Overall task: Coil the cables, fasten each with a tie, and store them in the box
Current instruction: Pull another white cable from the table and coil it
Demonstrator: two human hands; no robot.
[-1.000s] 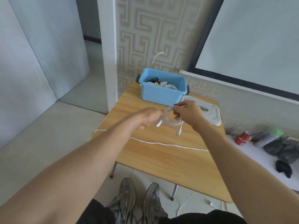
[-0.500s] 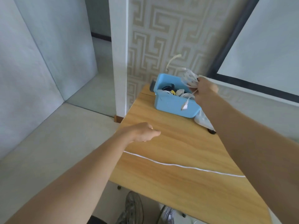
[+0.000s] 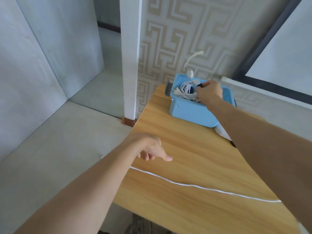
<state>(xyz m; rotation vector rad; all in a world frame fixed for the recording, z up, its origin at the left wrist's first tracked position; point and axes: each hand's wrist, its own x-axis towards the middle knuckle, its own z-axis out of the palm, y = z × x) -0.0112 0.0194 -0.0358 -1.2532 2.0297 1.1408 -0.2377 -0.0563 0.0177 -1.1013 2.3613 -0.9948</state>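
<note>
Reaching into the blue storage box (image 3: 194,114) at the far edge of the desk (image 3: 194,157), our right hand (image 3: 209,94) has its fingers curled near the white coiled cables (image 3: 186,92) and a dark piece that may be a tie. We cannot tell if the fingers pinch it or only touch it. Our left hand (image 3: 151,148) hangs over the left edge of the desk, fingers loosely bent and holding nothing.

One long white cable (image 3: 202,187) lies uncoiled across the near part of the desk, well apart from the box, and it runs off the left edge under our left forearm. This one is not yet coiled or tied.

We judge several risks. The coils in the box are piled high, and one plug end (image 3: 190,74) already stands above the rim, so a careless pull of the right hand may drag a bundle out or loosen its tie. The loose cable can slide off the desk, because part of it hangs over the edge and our left arm may catch it. The box stands close to the far left corner, so a push could move it off.

We can read no brand, label or writing anywhere.
</note>
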